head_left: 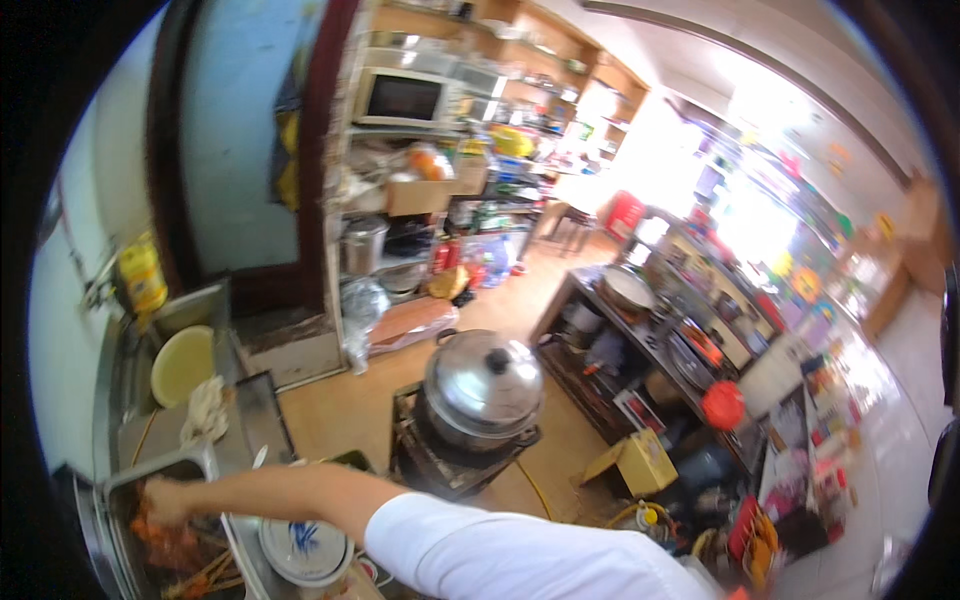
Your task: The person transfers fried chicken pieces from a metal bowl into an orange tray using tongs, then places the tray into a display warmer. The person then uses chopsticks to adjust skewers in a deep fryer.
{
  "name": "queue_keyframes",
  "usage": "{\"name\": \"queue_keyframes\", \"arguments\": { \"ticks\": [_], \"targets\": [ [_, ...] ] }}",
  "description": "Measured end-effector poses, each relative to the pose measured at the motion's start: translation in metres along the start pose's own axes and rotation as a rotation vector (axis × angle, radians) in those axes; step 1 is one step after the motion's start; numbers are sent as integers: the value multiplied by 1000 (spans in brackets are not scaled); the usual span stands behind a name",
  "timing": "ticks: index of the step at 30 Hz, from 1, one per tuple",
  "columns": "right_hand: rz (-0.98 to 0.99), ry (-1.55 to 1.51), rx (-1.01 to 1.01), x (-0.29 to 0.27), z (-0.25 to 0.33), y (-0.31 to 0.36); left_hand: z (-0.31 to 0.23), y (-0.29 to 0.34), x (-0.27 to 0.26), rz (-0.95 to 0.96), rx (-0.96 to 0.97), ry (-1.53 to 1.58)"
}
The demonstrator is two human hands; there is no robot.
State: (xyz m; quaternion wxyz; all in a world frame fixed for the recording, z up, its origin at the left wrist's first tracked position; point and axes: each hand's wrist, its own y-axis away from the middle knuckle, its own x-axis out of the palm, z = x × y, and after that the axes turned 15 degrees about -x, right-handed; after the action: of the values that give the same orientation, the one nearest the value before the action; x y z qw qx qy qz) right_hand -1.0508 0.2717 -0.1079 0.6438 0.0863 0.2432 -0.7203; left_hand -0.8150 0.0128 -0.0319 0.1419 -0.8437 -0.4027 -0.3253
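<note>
My right arm, in a white short sleeve, stretches across to the left. My right hand (pixel 168 501) reaches down into a rectangular metal basin (pixel 215 462). Its fingers look curled against reddish-brown food (pixel 170 550), perhaps meat, but blur hides exactly what they grip. Several thin wooden sticks (pixel 215 577) lie in the basin beside the food. Just right of the basin sits a white round enamel-like lid or dish (pixel 303 550) with a blue pattern, partly below my forearm. My left hand is out of sight.
A large lidded steel pot (pixel 483 385) stands on a low stove (pixel 440 470) beyond my arm. A sink counter holds a yellowish bowl (pixel 183 366) and a pale cloth (pixel 205 412). Crowded shelves carry a microwave (pixel 403 98). A cluttered worktable (pixel 590 300) stands right, near a yellow stool (pixel 645 463).
</note>
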Motion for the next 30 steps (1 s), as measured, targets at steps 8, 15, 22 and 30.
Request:
{"name": "queue_keyframes", "arguments": {
  "ticks": [8, 15, 22, 30],
  "targets": [
    [234, 301, -532, 48, -37, -19, 2, 6, -3, 102, -105, -3],
    [408, 511, -468, 27, 25, 15, -15, 6, 15, 46, -112, -60],
    [58, 241, -139, -67, 50, -4, -15, -9, -7, -238, -102, 40],
    [138, 21, 1, -40, 62, -14, -27, -28, -17, -250, -65, 81]
  ]
}}
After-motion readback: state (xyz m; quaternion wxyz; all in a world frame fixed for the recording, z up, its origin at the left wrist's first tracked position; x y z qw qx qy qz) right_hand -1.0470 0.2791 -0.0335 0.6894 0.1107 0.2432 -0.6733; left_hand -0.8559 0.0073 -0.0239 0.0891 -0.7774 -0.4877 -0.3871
